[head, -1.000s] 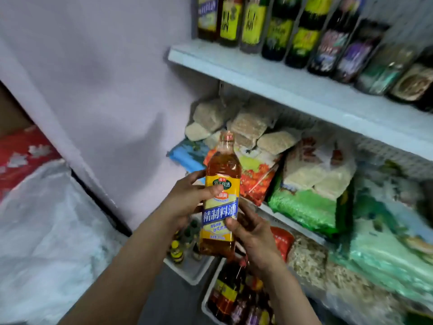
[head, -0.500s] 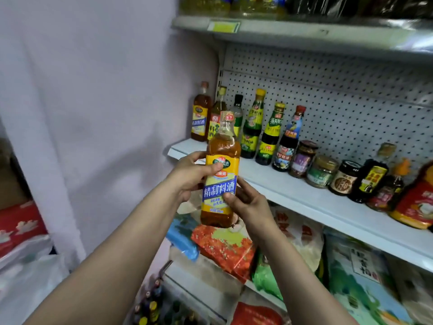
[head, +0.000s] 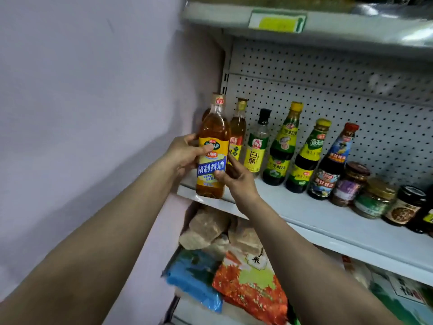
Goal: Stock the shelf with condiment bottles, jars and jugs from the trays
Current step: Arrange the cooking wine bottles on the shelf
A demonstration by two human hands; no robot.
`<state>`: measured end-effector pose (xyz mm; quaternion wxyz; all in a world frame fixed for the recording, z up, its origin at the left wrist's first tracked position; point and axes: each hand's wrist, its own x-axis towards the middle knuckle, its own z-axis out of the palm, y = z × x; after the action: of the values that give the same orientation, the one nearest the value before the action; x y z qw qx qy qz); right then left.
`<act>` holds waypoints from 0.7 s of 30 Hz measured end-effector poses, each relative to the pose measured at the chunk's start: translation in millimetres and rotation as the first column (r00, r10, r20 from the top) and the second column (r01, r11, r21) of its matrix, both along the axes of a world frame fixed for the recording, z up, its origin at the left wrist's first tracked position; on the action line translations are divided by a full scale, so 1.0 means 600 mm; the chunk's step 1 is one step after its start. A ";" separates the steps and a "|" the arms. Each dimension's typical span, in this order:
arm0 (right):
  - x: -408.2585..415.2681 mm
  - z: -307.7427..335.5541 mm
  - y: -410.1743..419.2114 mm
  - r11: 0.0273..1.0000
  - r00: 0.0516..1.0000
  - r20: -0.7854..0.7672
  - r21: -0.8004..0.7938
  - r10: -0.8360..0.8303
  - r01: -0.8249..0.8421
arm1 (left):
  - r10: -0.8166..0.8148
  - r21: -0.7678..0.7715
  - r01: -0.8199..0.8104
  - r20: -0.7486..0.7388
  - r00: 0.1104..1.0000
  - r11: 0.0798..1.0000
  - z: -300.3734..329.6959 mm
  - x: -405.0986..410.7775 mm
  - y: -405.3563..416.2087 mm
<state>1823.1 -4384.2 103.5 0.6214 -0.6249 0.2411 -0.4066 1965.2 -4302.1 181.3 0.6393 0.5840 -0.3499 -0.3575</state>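
Item: amber cooking-wine bottle (head: 212,156), yellow and blue label, clear neck, pale cap. Upright, held at the left end of the white shelf (head: 304,214), its base level with the shelf's front edge; whether the base touches the shelf cannot be told.

Held by: left hand (head: 185,153), fingers curled round the bottle's left side, thumb across the label; right hand (head: 236,177), thumb and fingers pinching the lower label from the right.

Directly behind: another amber bottle (head: 237,134) with a yellow cap, partly hidden.

Shelf row, running rightward from there: clear vinegar bottle (head: 256,144) with black cap; two dark bottles with yellow caps (head: 283,146); dark bottle with red cap (head: 332,163); several squat jars (head: 375,198) near the right edge. All stand upright against the perforated back panel (head: 351,95).

Above: upper shelf with a price tag (head: 277,21) on its lip.

Below: packets on the lower shelf, among them an orange bag (head: 250,285) and a blue bag (head: 194,275).

Left: plain pale wall (head: 82,90).
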 end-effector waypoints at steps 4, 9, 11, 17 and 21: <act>0.062 -0.026 -0.037 0.999 0.999 0.000 0.006 -0.033 0.033 | -0.035 -0.020 0.035 0.008 0.999 0.999 -0.031 0.062 -0.043; 0.117 -0.055 -0.075 0.993 0.994 -0.017 -0.050 -0.112 0.111 | -0.057 -0.084 0.063 0.072 0.996 0.994 -0.059 0.111 -0.089; 0.139 -0.058 -0.092 0.981 0.984 -0.048 -0.096 -0.172 0.167 | -0.056 -0.105 0.062 0.062 0.997 0.992 -0.067 0.126 -0.111; 0.186 -0.069 -0.116 0.927 0.927 -0.065 -0.103 -0.368 0.361 | -0.063 -0.113 0.066 0.027 0.998 0.991 -0.078 0.150 -0.166; 0.194 -0.079 -0.123 0.912 0.915 -0.027 -0.094 -0.402 0.398 | -0.081 -0.098 0.085 0.042 0.996 0.992 -0.080 0.159 -0.186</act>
<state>1939.7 -4458.1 56.1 0.4917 -0.5977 0.3602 -0.5208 2060.4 -4413.9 133.3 0.6455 0.5429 -0.4033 -0.3549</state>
